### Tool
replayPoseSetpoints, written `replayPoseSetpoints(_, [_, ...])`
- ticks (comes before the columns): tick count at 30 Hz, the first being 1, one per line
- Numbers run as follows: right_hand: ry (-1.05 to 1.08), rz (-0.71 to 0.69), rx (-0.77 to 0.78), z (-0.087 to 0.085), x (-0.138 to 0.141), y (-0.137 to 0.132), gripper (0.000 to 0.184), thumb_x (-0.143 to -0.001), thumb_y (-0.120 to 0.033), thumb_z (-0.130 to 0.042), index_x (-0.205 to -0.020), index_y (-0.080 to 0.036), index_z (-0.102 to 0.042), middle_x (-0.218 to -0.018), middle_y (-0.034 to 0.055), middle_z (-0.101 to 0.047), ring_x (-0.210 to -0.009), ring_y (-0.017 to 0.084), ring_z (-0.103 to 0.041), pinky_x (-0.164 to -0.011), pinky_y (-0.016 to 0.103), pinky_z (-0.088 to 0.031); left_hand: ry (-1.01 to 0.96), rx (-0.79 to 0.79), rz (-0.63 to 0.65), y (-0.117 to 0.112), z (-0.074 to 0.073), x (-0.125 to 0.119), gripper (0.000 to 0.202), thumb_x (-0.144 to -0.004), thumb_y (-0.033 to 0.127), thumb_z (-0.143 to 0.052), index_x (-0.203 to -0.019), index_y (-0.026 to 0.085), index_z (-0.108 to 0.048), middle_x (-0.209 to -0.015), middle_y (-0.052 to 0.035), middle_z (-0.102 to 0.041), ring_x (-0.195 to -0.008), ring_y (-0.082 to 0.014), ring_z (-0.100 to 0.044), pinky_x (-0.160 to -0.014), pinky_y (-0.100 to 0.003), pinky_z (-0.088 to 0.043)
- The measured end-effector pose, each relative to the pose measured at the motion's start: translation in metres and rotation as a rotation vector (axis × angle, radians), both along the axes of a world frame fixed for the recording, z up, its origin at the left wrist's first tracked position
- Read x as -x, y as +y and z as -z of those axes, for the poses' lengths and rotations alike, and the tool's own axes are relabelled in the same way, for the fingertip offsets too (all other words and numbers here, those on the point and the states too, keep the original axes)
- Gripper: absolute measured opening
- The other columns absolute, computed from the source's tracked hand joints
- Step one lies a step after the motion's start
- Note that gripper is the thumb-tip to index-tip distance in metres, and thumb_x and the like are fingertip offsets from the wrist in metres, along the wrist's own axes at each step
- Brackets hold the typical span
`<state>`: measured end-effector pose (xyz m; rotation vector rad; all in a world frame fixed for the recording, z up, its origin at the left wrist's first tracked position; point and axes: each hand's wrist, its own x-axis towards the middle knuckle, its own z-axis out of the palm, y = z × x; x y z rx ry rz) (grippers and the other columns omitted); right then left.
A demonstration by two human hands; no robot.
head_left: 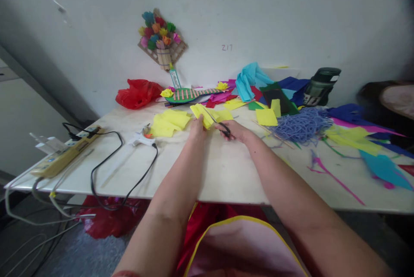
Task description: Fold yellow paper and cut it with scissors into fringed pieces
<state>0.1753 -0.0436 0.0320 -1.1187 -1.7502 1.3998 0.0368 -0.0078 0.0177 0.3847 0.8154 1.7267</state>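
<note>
My left hand (196, 127) pinches a folded piece of yellow paper (201, 113) on the white table (226, 169). My right hand (234, 130) is closed round the black handles of a pair of scissors (217, 122), whose blades reach up-left into the yellow paper. More cut yellow paper pieces (168, 122) lie just left of my left hand, and a yellow square (266, 116) lies to the right.
A glue gun (141, 139) with a black cord and a power strip (66, 152) sit at the left. A red plastic bag (137, 93), coloured paper scraps (255, 83), a purple string pile (302, 124) and a dark bottle (320, 86) fill the back and right. A paper flower craft (161, 38) hangs on the wall.
</note>
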Motion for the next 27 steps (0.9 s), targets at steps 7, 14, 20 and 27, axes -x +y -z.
replayPoseSetpoints(7, [0.030,0.025,0.021,-0.004,0.003,-0.003,0.029,-0.073,-0.042,-0.058,-0.069,-0.014,-0.051,-0.044,-0.0053,-0.047,-0.030,0.003,-0.039,-0.026,0.015,-0.020,-0.023,-0.001,-0.013,0.000,0.000,0.000,0.012,-0.079,0.011,-0.047,-0.084,0.016,-0.057,-0.075,-0.0053,-0.063,-0.071,-0.0150,-0.062,-0.069,-0.027,-0.050])
replayPoseSetpoints(14, [0.041,0.047,0.036,-0.008,0.007,-0.006,0.027,-0.072,-0.039,-0.059,-0.064,-0.015,-0.049,-0.042,-0.0060,-0.045,-0.030,0.003,-0.035,-0.028,0.016,-0.022,-0.036,-0.008,-0.013,0.000,-0.001,0.001,0.010,-0.079,0.011,-0.047,-0.077,0.017,-0.055,-0.074,-0.0039,-0.063,-0.071,-0.0144,-0.062,-0.070,-0.027,-0.050])
replayPoseSetpoints(20, [0.037,0.054,0.031,-0.005,0.007,-0.003,0.026,-0.073,-0.037,-0.059,-0.064,-0.015,-0.049,-0.042,-0.0067,-0.044,-0.030,0.003,-0.035,-0.030,0.016,-0.025,-0.039,0.002,-0.021,0.001,-0.001,0.001,0.011,-0.079,0.011,-0.046,-0.074,0.016,-0.054,-0.074,-0.0033,-0.063,-0.071,-0.0145,-0.062,-0.072,-0.028,-0.050])
replayPoseSetpoints(27, [0.019,0.061,0.000,0.003,0.008,0.003,0.023,-0.073,-0.034,-0.058,-0.064,-0.015,-0.049,-0.040,-0.0079,-0.041,-0.029,0.003,-0.033,-0.031,0.016,-0.024,-0.051,0.018,-0.030,0.002,-0.003,0.002,0.012,-0.080,0.012,-0.045,-0.076,0.017,-0.055,-0.078,-0.0028,-0.064,-0.076,-0.0136,-0.063,-0.073,-0.026,-0.049])
